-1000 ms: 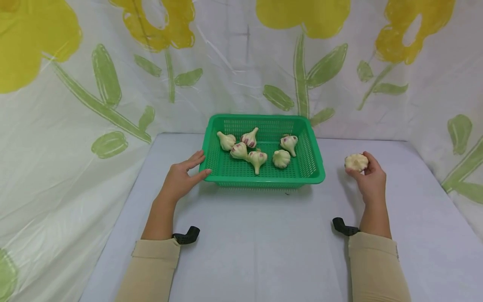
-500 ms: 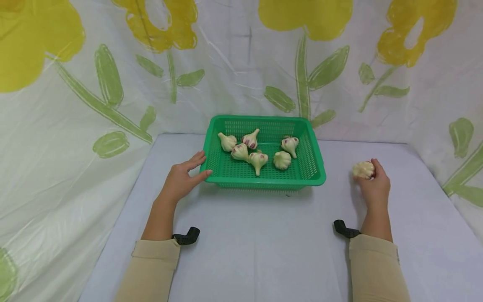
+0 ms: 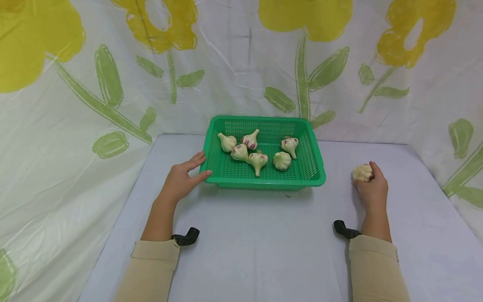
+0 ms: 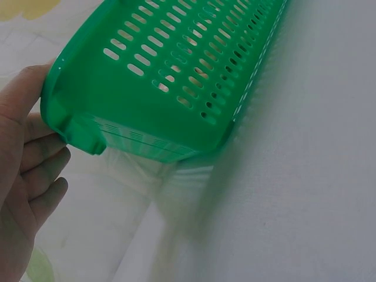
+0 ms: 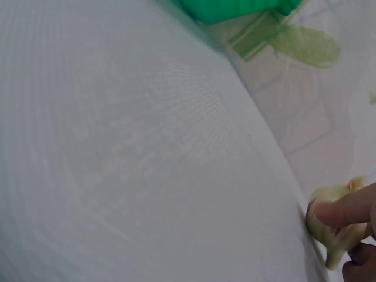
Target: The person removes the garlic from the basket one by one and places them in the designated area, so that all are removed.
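Note:
In the head view, a green plastic basket (image 3: 264, 183) holds several garlic bulbs, one a pale bulb (image 3: 281, 161) on its right side. My left hand (image 3: 181, 178) rests against the basket's left rim with fingers extended; the left wrist view shows the fingers (image 4: 44, 170) beside the rim's lip. To the right of the basket, my right hand (image 3: 372, 191) pinches a garlic bulb (image 3: 362, 173) between thumb and fingers. The right wrist view shows this bulb (image 5: 332, 220) at the table surface, its stem pointing down; whether it bears on the table I cannot tell.
A white-covered table (image 3: 256, 243) lies under everything. Behind it hangs a white sheet (image 3: 234, 88) printed with yellow flowers and green leaves. A small dark scrap (image 3: 288, 196) lies just in front of the basket.
My right hand has moved slightly right and nearer to me, lowering the garlic bulb toward the table. The left hand and the basket stay in place.

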Motion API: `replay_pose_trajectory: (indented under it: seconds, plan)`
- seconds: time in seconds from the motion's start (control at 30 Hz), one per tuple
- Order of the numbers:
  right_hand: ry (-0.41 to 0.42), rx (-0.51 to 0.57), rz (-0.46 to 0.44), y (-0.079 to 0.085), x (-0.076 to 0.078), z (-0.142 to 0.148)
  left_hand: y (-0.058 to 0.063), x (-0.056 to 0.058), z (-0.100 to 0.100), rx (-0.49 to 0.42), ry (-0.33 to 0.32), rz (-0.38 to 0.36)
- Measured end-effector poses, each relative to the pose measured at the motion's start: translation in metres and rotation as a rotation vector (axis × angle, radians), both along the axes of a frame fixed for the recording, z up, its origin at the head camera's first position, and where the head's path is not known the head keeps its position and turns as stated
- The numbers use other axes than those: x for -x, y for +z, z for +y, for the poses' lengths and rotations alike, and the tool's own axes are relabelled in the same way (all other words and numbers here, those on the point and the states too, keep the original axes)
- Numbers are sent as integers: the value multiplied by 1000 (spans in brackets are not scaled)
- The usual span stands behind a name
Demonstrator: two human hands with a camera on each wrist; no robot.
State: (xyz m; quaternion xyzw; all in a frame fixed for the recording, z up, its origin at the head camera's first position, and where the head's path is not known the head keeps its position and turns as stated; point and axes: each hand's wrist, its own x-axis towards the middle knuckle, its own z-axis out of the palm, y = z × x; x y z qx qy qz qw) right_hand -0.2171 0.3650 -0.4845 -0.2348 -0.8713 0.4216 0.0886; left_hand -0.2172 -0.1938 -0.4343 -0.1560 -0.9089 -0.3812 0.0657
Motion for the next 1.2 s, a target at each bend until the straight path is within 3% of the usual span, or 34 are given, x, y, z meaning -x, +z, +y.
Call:
replay_pose_trajectory:
  seconds: [1.2]
  plan:
    - [-10, 97, -8, 6, -2, -3, 1, -1, -1, 6, -2, -7]
